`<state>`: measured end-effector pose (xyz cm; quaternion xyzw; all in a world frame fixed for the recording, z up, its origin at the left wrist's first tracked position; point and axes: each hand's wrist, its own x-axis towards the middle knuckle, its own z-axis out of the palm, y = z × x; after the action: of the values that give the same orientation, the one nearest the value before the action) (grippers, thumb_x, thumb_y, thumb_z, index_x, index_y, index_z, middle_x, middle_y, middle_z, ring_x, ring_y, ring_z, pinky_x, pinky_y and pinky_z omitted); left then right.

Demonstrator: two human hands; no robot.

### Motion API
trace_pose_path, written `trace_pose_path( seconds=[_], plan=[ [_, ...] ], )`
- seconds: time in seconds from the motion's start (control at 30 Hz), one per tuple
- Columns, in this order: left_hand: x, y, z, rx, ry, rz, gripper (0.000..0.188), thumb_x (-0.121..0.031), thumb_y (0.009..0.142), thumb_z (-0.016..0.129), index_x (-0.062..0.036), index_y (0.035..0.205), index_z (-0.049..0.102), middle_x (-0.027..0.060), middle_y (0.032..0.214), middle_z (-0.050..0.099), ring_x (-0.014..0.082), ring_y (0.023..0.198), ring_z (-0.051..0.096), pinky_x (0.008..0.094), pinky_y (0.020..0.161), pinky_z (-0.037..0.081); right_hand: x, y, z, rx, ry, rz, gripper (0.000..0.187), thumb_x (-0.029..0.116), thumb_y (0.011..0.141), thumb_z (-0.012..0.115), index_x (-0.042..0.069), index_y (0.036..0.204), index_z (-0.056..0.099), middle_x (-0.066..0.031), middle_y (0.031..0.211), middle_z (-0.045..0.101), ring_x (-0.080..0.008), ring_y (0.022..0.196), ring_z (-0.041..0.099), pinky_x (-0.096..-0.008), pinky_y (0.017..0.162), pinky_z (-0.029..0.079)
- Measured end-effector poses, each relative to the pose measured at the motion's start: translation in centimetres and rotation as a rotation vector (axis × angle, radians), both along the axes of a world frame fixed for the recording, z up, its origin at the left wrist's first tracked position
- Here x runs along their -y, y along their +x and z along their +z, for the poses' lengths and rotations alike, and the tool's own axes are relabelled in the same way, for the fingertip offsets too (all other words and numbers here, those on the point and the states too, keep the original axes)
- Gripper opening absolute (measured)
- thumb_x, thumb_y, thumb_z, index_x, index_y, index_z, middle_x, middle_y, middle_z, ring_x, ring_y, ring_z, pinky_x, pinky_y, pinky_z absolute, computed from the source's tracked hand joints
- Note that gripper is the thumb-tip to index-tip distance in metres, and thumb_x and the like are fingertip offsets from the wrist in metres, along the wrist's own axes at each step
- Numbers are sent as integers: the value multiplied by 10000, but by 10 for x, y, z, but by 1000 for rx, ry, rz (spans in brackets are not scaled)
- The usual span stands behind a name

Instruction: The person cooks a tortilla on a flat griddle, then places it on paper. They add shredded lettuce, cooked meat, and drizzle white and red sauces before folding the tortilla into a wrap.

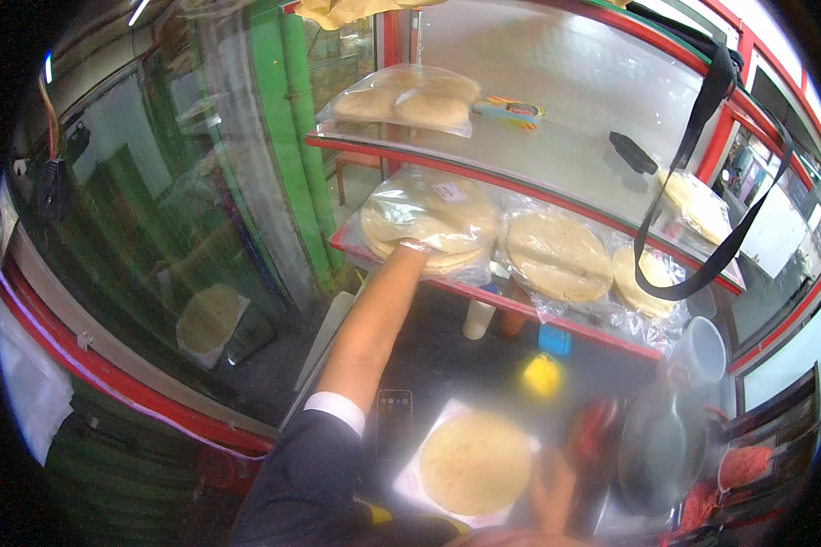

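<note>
My left arm stretches forward to the lower shelf. My left hand (417, 247) is at the open side of a clear plastic bag (447, 193) of stacked round flatbreads (397, 226), its fingers hidden inside the bag. Close to me, one round pale flatbread (476, 462) lies flat on a square white sheet of paper (420, 459) on the dark counter. Just right of that sheet is my right hand (552, 488), low and blurred; its fingers are too smeared to read.
More bagged flatbreads (558, 257) sit along the red-edged lower shelf, and another bag (406, 98) is above. On the counter are a phone (394, 421), a yellow object (542, 375) and a dark round pan (663, 447). A black strap (643, 246) dangles at right.
</note>
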<state>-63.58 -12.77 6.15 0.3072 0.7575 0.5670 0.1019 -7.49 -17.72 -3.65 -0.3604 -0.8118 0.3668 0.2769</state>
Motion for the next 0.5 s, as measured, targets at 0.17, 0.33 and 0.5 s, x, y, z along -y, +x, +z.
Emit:
trace_pose_path(
  seconds=[0.17, 0.33, 0.5],
  plan=[
    [2, 1, -2, -10, -2, 5, 559, -378, 1070, 590, 18, 1439, 727, 263, 1542, 695, 402, 1399, 664, 505, 1210, 495, -1, -4, 4, 68, 38, -15, 338, 71, 1047, 738, -5, 1374, 780, -220, 1126, 834, -330, 967, 804, -443, 901, 617],
    [7, 3, -7, -17, -3, 17, 562, -376, 1069, 592, 21, 1445, 723, 262, 1548, 692, 399, 1405, 661, 502, 1214, 492, -2, -6, 6, 66, 74, -8, 358, 35, 1036, 725, 13, 1389, 781, -199, 1095, 840, -311, 891, 809, -417, 843, 630],
    [19, 6, -12, -26, 6, 33, 565, -373, 1069, 595, 23, 1452, 719, 260, 1554, 690, 396, 1412, 657, 500, 1218, 489, -4, 0, 7, 106, 30, -17, 357, 49, 1046, 729, 12, 1397, 782, -213, 1119, 841, -309, 911, 814, -421, 854, 630]
  ],
)
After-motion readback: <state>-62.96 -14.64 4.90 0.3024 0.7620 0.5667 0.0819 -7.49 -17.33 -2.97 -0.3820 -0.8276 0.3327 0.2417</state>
